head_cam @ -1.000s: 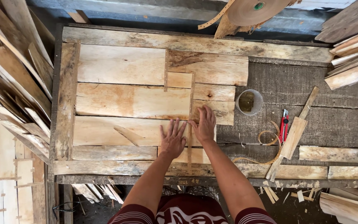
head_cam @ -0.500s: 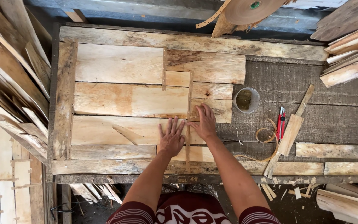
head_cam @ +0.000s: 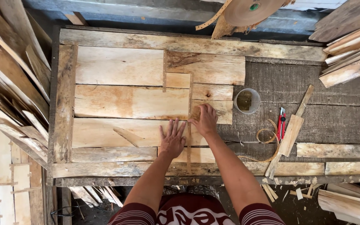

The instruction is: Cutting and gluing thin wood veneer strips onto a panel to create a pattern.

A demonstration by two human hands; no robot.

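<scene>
1. Our left hand (head_cam: 172, 138) lies flat, fingers spread, holding nothing, pressing on the wide lower board (head_cam: 117, 132).
2. Our right hand (head_cam: 205, 118) is loosely curled, fingertips pinching or pressing the thin vertical strip (head_cam: 189, 125) where it meets the small board (head_cam: 215, 111) (we can't tell whether it's gripped or just pushed down).
3. The strip runs top to bottom btwn the left boards and the short right-hand pieces, all lying edge to edge on the table (head_cam: 338, 121).
4. Further right: a clear cup (head_cam: 246, 101), a red utility knife (head_cam: 281, 121), a curl of veneer tape (head_cam: 266, 135), a wooden paddle (head_cam: 290, 135).
5. Risks, as we judge them: the loose boards could slide apart under uneven pressure, opening gaps; the strip could skew or buckle; splinters threaten bare fingers w/ rough edges.
</scene>
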